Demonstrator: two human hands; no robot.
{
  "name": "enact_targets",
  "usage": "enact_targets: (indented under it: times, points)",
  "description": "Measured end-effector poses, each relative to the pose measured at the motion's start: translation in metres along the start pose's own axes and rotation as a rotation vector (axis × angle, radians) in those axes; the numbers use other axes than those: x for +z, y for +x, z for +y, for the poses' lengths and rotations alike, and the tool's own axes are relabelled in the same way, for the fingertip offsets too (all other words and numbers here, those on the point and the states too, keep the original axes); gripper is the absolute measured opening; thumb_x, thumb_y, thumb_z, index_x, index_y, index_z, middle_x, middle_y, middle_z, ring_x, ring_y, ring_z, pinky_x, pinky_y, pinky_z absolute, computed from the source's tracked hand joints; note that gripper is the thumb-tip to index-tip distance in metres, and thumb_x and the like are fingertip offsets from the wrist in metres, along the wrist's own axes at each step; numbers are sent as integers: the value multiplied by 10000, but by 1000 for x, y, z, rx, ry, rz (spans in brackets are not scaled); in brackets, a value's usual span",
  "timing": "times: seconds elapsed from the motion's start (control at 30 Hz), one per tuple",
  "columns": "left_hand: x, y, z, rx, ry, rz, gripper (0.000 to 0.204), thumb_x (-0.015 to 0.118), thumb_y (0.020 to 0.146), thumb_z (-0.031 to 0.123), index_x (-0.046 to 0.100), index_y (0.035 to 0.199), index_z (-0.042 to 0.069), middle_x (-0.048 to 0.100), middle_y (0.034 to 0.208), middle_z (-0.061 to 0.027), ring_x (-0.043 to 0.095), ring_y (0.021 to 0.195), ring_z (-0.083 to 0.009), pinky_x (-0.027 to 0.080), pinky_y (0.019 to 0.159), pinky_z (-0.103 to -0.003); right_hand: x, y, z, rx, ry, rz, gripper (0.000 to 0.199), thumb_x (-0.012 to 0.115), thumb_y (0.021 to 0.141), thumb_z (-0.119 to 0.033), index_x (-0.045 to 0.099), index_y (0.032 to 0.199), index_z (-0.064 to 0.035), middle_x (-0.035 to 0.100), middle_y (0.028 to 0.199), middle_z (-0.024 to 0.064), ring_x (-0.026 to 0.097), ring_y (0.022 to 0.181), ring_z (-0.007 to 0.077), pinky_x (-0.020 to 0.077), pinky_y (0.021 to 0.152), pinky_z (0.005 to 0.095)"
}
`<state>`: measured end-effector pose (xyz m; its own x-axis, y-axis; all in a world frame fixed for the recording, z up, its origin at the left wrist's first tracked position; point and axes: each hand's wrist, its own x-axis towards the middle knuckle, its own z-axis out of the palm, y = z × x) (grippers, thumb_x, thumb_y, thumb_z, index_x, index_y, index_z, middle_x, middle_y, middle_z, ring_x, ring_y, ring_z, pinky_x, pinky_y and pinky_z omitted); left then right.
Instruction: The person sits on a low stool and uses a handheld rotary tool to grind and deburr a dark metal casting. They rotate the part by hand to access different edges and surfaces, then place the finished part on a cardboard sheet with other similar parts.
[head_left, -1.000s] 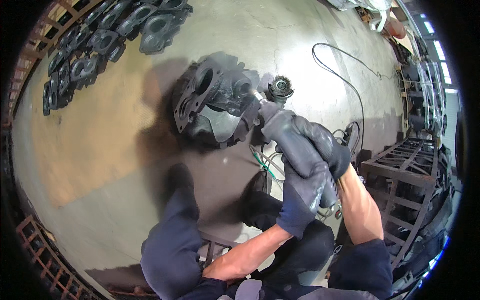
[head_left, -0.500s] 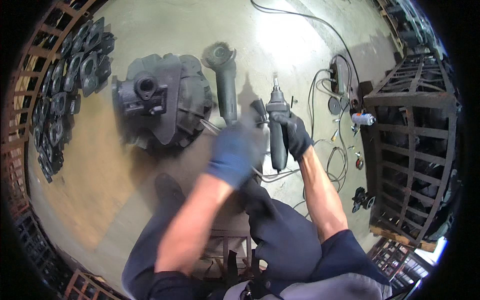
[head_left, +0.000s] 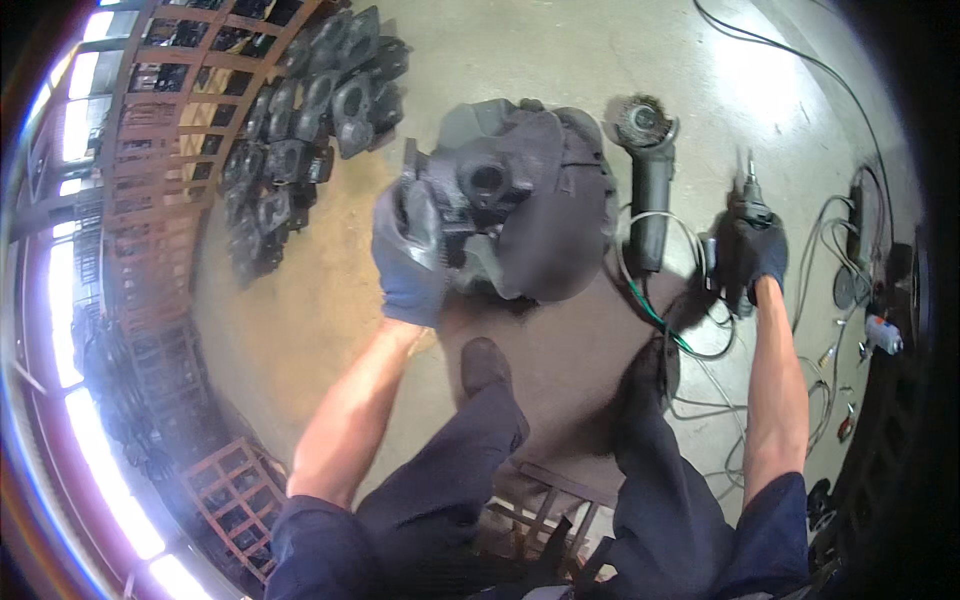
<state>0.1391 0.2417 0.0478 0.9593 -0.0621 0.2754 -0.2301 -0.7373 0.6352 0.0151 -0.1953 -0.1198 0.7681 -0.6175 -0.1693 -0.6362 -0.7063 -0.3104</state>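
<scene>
1. A heap of dark castings point(head_left: 300, 130) lies on the concrete floor point(head_left: 300, 330) at the far left, beside a rusty metal rack point(head_left: 150, 200); they overlap too much to count.
2. The gloved left hand point(head_left: 408, 255) is wrapped shut round the left flange of one large grey casting point(head_left: 520, 200), which rests on the floor ahead of the person's shoe point(head_left: 485, 365).
3. One angle grinder point(head_left: 648, 190) with a wire brush lies just right of the casting, untouched.
4. The gloved right hand point(head_left: 752, 258) is clenched round one die grinder point(head_left: 745, 215), well apart from the casting; its tip is blurred.
5. Cables point(head_left: 700, 340) tangle on the floor near the right edge, cut off there.
</scene>
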Motion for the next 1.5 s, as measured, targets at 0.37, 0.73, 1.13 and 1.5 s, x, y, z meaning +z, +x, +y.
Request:
enact_targets:
  times: [0.37, 0.73, 1.13, 1.5]
  points:
    - [-24, 29, 17, -531, -553, -106, 315, 627, 1005, 270, 658, 933, -35, 642, 787, -27, 558, 696, -94, 477, 633, -267, 31, -61, -45, -53, -25, -166, 324, 711, 837, -238, 637, 1083, -41, 670, 1119, 252, 677, 977, 409, 551, 833, 476]
    - [-4, 21, -12, -672, -705, -208, 328, 631, 1008, 319, 657, 826, 47, 629, 744, 20, 528, 643, -75, 455, 587, -271, 14, -26, -18, 54, 474, -128, 275, 682, 880, -152, 641, 1125, -35, 702, 895, 158, 701, 795, 284, 545, 660, 381]
    - [-11, 18, -27, -596, -623, -220, 322, 610, 1014, 319, 691, 925, 20, 636, 805, 11, 512, 704, -77, 460, 640, -275, -132, -63, -257, -605, 891, -103, 463, 787, 847, -227, 629, 1253, -71, 688, 1153, 88, 685, 999, 189, 569, 872, 321]
    - [3, 18, -39, -580, -407, -165, 425, 588, 988, 363, 689, 926, -45, 677, 780, -217, 613, 705, -312, 492, 700, -404, -106, -84, -337, -792, 952, -394, 479, 787, 853, -65, 584, 1284, -18, 676, 1114, 60, 639, 986, 120, 559, 834, 282]
